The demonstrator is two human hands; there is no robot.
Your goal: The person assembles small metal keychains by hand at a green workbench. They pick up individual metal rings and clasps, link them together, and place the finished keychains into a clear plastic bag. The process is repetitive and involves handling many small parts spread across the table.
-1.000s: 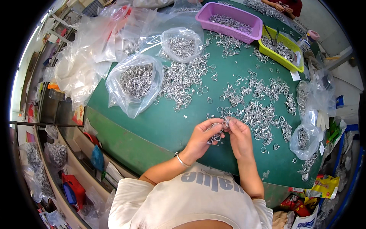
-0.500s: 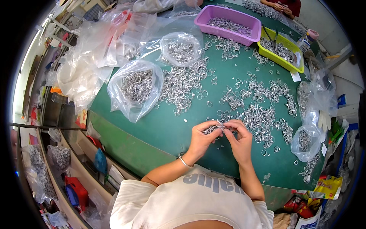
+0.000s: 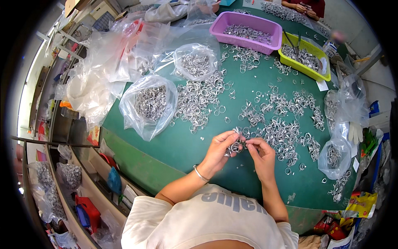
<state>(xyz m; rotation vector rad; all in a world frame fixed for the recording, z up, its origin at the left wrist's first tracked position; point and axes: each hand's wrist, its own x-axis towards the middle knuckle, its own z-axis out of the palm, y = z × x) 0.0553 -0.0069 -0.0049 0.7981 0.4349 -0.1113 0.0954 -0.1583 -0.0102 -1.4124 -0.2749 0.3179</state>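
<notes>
We held a bunch of rings (image 3: 236, 147) in our left hand (image 3: 219, 149), fingers curled around them. Just beside it, our right hand (image 3: 263, 154) was narrow; whether it gripped a ring, we could not tell. Beyond the right hand, loose rings (image 3: 282, 133) lay on the table (image 3: 178, 151); beyond the left, a clear bag (image 3: 145, 130) held more.

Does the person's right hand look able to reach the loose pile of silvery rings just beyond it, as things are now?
Probably yes: the right hand is close beside the pile of silvery rings, which lies uncovered on the green tabletop, with no obstacle visible between them.
</notes>
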